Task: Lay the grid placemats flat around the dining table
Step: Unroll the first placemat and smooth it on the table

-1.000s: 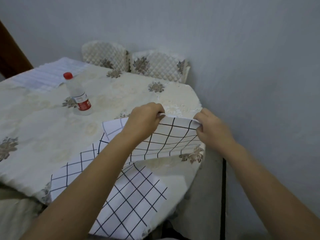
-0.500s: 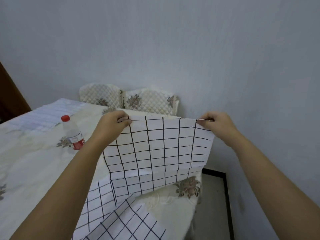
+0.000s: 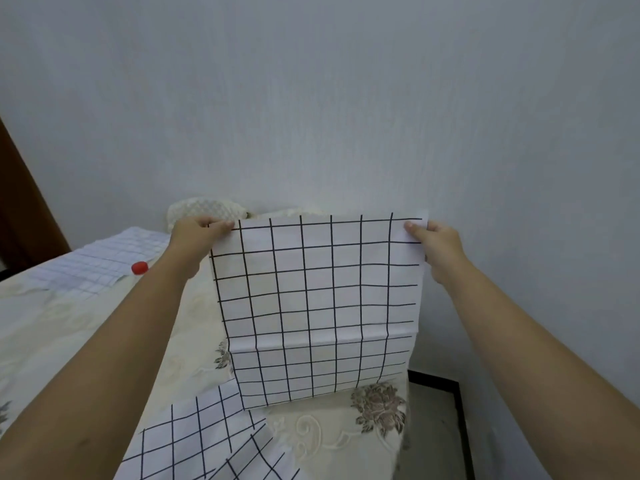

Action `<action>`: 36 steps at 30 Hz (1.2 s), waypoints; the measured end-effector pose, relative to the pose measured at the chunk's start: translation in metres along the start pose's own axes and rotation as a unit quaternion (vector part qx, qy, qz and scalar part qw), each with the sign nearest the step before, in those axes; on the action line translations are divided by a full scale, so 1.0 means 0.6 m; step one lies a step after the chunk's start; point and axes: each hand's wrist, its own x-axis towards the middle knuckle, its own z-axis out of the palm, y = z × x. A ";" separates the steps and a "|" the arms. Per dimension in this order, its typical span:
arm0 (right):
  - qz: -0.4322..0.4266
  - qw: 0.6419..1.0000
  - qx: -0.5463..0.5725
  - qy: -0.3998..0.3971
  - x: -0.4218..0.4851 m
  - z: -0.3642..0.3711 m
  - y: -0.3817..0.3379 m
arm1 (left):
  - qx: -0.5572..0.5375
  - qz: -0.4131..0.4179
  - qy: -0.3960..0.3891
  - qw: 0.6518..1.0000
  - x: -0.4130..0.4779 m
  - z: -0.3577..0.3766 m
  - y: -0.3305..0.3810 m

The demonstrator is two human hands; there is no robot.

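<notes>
A white placemat with a black grid [image 3: 318, 306] hangs upright in the air above the table's right end, creased across its lower part. My left hand [image 3: 197, 233] pinches its top left corner and my right hand [image 3: 436, 240] pinches its top right corner. Its bottom edge hovers just over the cream floral tablecloth [image 3: 332, 434]. Another grid placemat [image 3: 204, 441] lies on the table near me, partly over the edge. A third one, with a finer grid [image 3: 100, 261], lies flat at the far left.
A bottle's red cap [image 3: 139, 268] shows behind my left forearm. Quilted chair backs [image 3: 204, 207] stand against the grey wall behind the table. Dark floor with a black skirting strip [image 3: 446, 386] lies to the right of the table's edge.
Both hands have lifted the placemat off the table and spread it out until it hangs fully open. The camera has tilted upward.
</notes>
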 end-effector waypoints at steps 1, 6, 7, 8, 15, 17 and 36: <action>-0.004 1.000 0.006 0.007 0.007 0.002 -0.004 | -0.005 -0.001 0.004 1.000 0.007 0.000 0.003; -0.027 0.999 0.042 0.018 0.031 0.014 -0.041 | -0.020 0.028 0.039 0.999 0.028 0.011 0.025; -0.032 0.998 0.055 0.012 0.036 0.014 -0.049 | -0.024 0.034 0.050 0.998 0.030 0.011 0.030; -0.039 0.997 0.070 0.001 0.041 0.012 -0.056 | -0.031 0.040 0.061 0.997 0.033 0.011 0.035; -0.111 0.985 0.097 -0.090 0.032 -0.025 -0.076 | -0.125 0.099 0.073 0.984 0.020 -0.001 0.049; -0.125 0.983 0.087 -0.106 0.025 -0.036 -0.067 | -0.126 0.105 0.079 0.983 0.014 -0.005 0.041; 0.045 0.994 -0.046 -0.091 -0.094 -0.061 0.176 | -0.012 -0.023 0.046 0.999 -0.136 -0.042 -0.213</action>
